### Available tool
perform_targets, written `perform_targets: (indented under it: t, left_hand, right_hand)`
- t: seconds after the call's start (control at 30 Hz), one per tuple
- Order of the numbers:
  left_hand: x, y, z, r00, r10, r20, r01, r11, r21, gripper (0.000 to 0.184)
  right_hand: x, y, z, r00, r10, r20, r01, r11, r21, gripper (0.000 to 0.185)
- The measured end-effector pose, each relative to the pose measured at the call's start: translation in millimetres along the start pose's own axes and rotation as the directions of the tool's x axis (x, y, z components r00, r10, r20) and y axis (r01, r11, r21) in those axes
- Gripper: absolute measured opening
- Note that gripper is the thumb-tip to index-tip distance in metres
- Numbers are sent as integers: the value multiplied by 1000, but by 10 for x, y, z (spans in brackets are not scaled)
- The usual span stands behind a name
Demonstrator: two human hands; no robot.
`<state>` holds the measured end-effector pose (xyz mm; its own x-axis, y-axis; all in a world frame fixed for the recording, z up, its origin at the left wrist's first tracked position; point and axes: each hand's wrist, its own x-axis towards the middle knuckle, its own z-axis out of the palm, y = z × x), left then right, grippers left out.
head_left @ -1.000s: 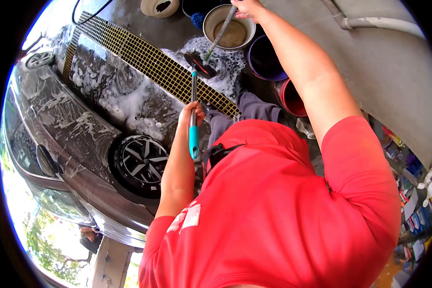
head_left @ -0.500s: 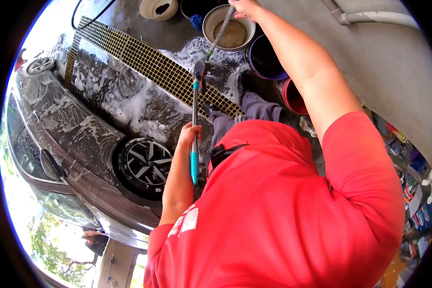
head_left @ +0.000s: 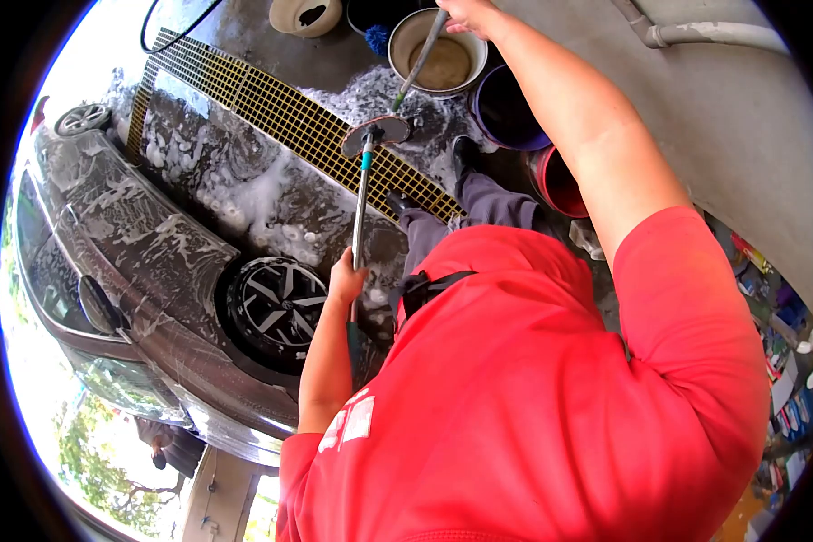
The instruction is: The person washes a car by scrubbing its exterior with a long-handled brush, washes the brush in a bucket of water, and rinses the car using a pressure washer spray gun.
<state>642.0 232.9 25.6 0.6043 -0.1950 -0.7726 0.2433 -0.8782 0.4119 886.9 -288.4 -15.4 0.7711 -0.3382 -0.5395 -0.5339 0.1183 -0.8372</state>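
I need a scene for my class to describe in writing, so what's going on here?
A person in a red short-sleeved shirt stands beside a dark, foam-streaked car. The left hand holds a silver metal pole with a flat oval head. The right hand holds a long grey rod whose green lower end reaches close to that head; whether they touch is unclear. White foam lies on both sides of the long yellow floor grating.

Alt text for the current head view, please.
A person in a red shirt holds a flat-headed pole in the left hand and a grey stick in the right hand, beside a foam-streaked dark car; buckets stand nearby.
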Motion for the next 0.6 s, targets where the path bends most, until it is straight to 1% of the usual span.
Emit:
perform_targets:
  t: [0.03,0.07,0.1,0.13,0.17,0.23,0.3,0.33,0.4,0.43,0.5,0.53,0.6]
  left_hand:
    - [-33,16,-57,999,41,-27,-37,990,137,55]
    - [-46,13,-116,994,103,-21,-97,973,208,58]
    - [-43,17,-162,994,104,-23,-97,973,210,58]
    - [-34,25,-211,999,44,-4,-39,919,392,60]
    - [-31,69,-269,1000,-19,2,15,828,560,61]
    - [-70,272,-408,998,-37,43,-3,729,684,61]
    - [-33,323,-486,997,-29,72,-37,641,767,57]
    - [-24,345,-519,997,-28,74,-39,639,768,57]
    - [18,387,-577,993,72,90,-114,487,866,44]
    - [66,374,-581,993,73,92,-115,484,867,44]
    - [167,362,-569,989,134,65,-111,369,923,31]
    - [195,356,-556,984,172,52,-108,335,936,20]
    - [293,301,-528,982,183,43,-100,316,944,16]
  right_hand:
    - [1,7,-4,1000,-1,0,1,1000,3,19]
    - [-26,-1,-8,1000,-6,-12,7,1000,16,19]
    - [-49,-17,-11,1000,-13,-23,13,999,29,20]
    - [-70,-39,-10,1000,-15,-24,16,999,31,20]
    - [-55,-25,-13,1000,-15,-9,15,999,45,21]
    - [-36,-23,-28,1000,-16,4,15,998,60,22]
    - [-35,-6,-49,998,37,49,-42,995,90,22]
    - [-38,9,-45,998,39,46,-43,995,92,22]
    - [-22,19,-11,999,-2,42,-4,988,154,21]
    - [-16,24,-8,999,-1,40,-5,988,156,21]
    - [-35,1,4,998,15,58,-22,992,127,20]
    - [-48,-11,10,998,15,57,-22,992,128,20]
    - [-65,-6,-8,999,10,44,-16,991,133,19]
